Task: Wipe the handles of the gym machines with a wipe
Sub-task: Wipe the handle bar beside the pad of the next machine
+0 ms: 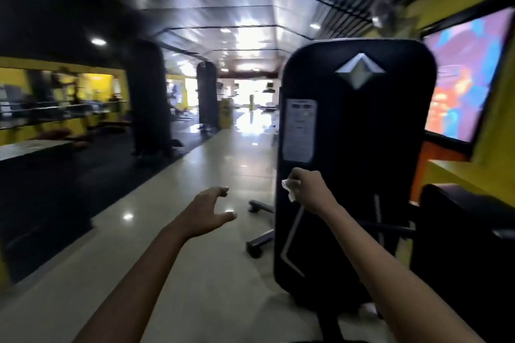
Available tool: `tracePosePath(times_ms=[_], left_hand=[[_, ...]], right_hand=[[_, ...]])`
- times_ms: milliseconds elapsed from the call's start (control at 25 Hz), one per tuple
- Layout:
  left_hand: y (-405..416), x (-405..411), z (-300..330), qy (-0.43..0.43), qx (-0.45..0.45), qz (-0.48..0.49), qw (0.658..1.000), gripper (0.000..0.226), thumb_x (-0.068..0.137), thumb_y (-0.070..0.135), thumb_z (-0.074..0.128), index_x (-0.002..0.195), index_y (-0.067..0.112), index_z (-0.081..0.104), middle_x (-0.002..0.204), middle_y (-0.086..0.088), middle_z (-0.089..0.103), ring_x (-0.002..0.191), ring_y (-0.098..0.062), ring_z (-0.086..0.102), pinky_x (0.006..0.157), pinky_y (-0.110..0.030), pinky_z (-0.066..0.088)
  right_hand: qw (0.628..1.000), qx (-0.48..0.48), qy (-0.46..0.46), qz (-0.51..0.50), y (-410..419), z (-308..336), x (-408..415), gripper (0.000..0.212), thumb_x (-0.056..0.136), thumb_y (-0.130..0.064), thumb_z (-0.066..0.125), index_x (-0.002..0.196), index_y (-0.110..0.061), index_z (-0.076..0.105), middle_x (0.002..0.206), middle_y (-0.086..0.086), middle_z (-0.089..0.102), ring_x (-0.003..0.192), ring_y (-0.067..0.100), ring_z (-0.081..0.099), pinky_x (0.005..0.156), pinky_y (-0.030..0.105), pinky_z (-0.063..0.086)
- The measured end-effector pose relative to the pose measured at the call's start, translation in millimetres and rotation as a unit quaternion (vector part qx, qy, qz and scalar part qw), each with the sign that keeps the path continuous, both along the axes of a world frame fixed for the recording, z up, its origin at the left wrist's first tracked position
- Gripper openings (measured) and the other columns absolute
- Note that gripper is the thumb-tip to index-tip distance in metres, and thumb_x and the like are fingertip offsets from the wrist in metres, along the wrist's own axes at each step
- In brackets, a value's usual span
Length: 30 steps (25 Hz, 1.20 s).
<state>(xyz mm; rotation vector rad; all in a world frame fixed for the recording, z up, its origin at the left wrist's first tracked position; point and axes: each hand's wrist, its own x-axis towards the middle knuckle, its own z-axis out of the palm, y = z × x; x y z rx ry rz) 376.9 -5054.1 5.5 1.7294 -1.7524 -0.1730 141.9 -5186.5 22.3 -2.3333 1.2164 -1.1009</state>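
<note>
Wipe (289,189) sits bunched in my right hand (305,185), fingers curled round it, raised against the black shroud of the gym machine (359,147), ready for whichever handle comes next. My left hand (210,210) hangs open, fingers spread over the glossy floor (200,273), holding nothing. No handle shows plainly; the shroud blocks what lies behind. A bright screen (468,78) glows on the yellow wall to the right.

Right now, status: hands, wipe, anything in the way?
Left hand open, empty. Right hand grips wipe before the machine. No handle contact visible. Nothing in the way.
</note>
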Motion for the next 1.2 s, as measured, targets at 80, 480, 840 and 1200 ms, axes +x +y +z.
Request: tracePosePath(times_ms=[80,480,840,1200], left_hand=[[-30.3,-36.4,0.3,-0.004,0.008,-0.075,0.997,0.074,0.076,0.04,0.073,0.138,0.012,0.045,0.132,-0.002,0.054,0.123,-0.016,0.05,0.101,-0.029,0.041],[-99.7,-213.1,-22.6,0.005,0.021,-0.325,0.946,0.07,0.08,0.035,0.074,0.139,0.013,0.043,0.132,0.002,0.052,0.118,-0.008,0.049,0.099,-0.021,0.037],[-104.6,-271.4,-36.9,-0.013,0.022,-0.429,0.903,0.071,0.082,0.035,0.071,0.141,0.013,0.039,0.138,-0.002,0.047,0.127,-0.014,0.044,0.102,-0.022,0.034],[-101.4,-309.2,-59.6,-0.041,0.028,-0.592,0.805,0.076,0.085,0.043,0.066,0.146,0.016,0.031,0.147,-0.001,0.037,0.136,-0.017,0.034,0.111,-0.033,0.033]], right_hand=[[0.997,0.011,-0.006,-0.072,3.8,-1.1,-48.8,0.02,0.087,-0.022,0.061,0.071,-0.015,0.053,0.069,0.011,0.066,0.066,0.027,0.064,0.064,0.043,0.055],[0.958,-0.016,0.012,-0.287,62.3,-5.3,-222.9,0.017,0.088,-0.018,0.062,0.079,-0.004,0.058,0.076,0.01,0.064,0.073,0.021,0.062,0.065,0.04,0.05],[0.935,-0.057,0.026,-0.35,117.0,-1.7,-255.4,0.017,0.092,-0.019,0.06,0.084,-0.003,0.061,0.077,0.012,0.064,0.069,0.018,0.06,0.062,0.038,0.049],[0.826,-0.017,0.053,-0.561,210.0,-32.1,-257.0,0.018,0.094,-0.019,0.056,0.08,-0.007,0.055,0.076,0.008,0.058,0.066,0.024,0.055,0.058,0.039,0.039]])
